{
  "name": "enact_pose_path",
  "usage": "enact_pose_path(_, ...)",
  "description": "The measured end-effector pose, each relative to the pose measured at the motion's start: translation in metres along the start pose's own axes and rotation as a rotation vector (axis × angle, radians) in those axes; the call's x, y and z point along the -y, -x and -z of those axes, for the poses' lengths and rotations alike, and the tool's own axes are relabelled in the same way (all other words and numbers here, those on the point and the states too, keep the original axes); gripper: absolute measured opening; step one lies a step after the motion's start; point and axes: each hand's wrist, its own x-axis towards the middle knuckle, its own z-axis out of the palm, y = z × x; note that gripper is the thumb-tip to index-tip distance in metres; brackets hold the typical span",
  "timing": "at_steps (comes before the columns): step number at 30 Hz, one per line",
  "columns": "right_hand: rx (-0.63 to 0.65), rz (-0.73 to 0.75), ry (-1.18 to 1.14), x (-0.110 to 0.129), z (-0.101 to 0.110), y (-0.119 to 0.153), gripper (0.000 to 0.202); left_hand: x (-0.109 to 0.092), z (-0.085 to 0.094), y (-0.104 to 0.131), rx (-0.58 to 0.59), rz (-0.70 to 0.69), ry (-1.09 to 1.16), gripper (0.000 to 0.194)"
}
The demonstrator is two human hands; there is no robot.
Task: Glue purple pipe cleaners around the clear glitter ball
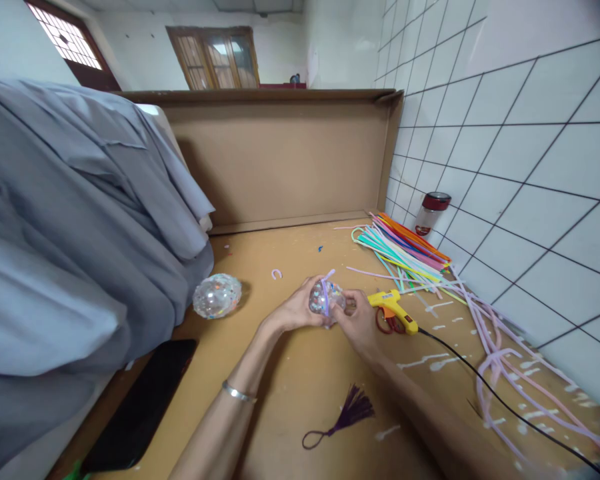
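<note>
A small clear ball with colored specks (pixel 319 299) is held between my two hands above the table, with a lilac pipe cleaner (pixel 326 293) running around it and its tip sticking up. My left hand (pixel 300 308) wraps the ball's left side, a silver bracelet on that wrist. My right hand (pixel 356 320) grips the right side with thumb and fingers. Just right of it lies a yellow glue gun (pixel 394 309), over red-handled scissors (pixel 387 323). A second, larger clear speckled ball (pixel 217 296) rests on the table at the left. Nearer me lies a dark purple tassel (pixel 353 409).
Colorful pipe cleaners (pixel 405 252) are heaped at the back right, with loose lilac ones (pixel 500 363) along the tiled wall. A red-lidded jar (pixel 430 212) stands behind. A black cable crosses the right side. A black phone (pixel 143 403) and grey cloth (pixel 80 233) occupy the left.
</note>
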Motion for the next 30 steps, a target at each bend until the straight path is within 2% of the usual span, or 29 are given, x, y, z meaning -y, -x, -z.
enact_pose_path(5, -0.003, -0.038, -0.021, -0.0014, -0.0023, 0.0014, 0.025, 0.0006, -0.0028, -0.0023, -0.028, -0.020, -0.035, 0.102)
enact_pose_path(10, 0.008, -0.013, -0.006, -0.0009, -0.0016, 0.0025, 0.024, 0.0044, -0.0040, -0.0033, -0.048, -0.010, -0.004, 0.103)
enact_pose_path(18, 0.032, 0.040, 0.052, 0.0027, -0.0036, 0.0067, 0.038, 0.0068, -0.0031, -0.0022, -0.035, -0.029, -0.036, 0.099)
enact_pose_path(24, 0.043, 0.069, 0.042, 0.0040, -0.0015, 0.0063, 0.032, 0.0016, -0.0036, -0.0018, -0.032, -0.012, -0.020, 0.096)
enact_pose_path(30, 0.070, 0.086, 0.050, 0.0023, -0.0005, 0.0064, 0.031, 0.0049, -0.0040, -0.0029, -0.048, 0.000, -0.013, 0.098)
